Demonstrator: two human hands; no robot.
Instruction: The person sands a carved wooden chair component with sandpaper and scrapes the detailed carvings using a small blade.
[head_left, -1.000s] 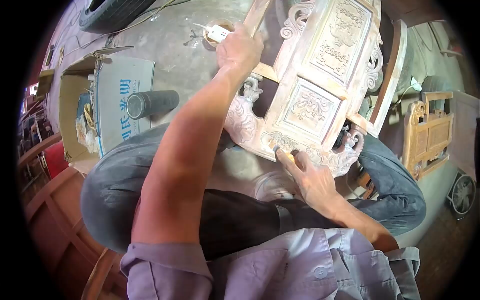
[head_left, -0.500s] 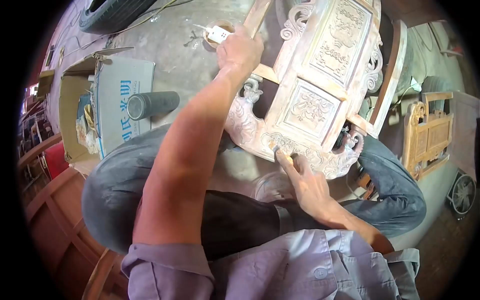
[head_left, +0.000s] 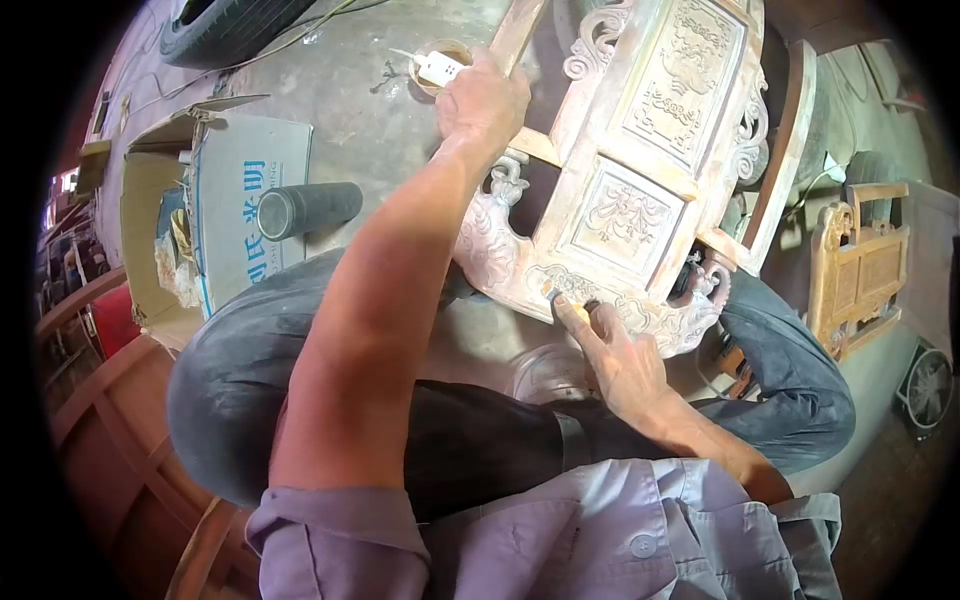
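A carved wooden chair back (head_left: 640,215), pale and dusty, lies tilted across my lap and away from me. My left hand (head_left: 484,105) is closed around a side rail (head_left: 518,32) of its frame at the upper left. Lower down, my right hand (head_left: 628,365) is closed, pinching a small yellow piece (head_left: 578,312) against the carved bottom edge (head_left: 600,300). Its exact kind is mostly hidden by my fingers. A dark tip shows beside the thumb.
On the left stand an open cardboard box (head_left: 250,215) and a dark cylinder (head_left: 310,210) lying beside it. A white power strip (head_left: 440,68) rests in a round container near my left hand. A tyre (head_left: 225,30) is at the top, another carved wooden frame (head_left: 858,265) at the right.
My right hand has shifted slightly along the carved bottom edge, and more of the yellow piece shows. My left hand keeps its grip on the rail. The whole view has moved a little.
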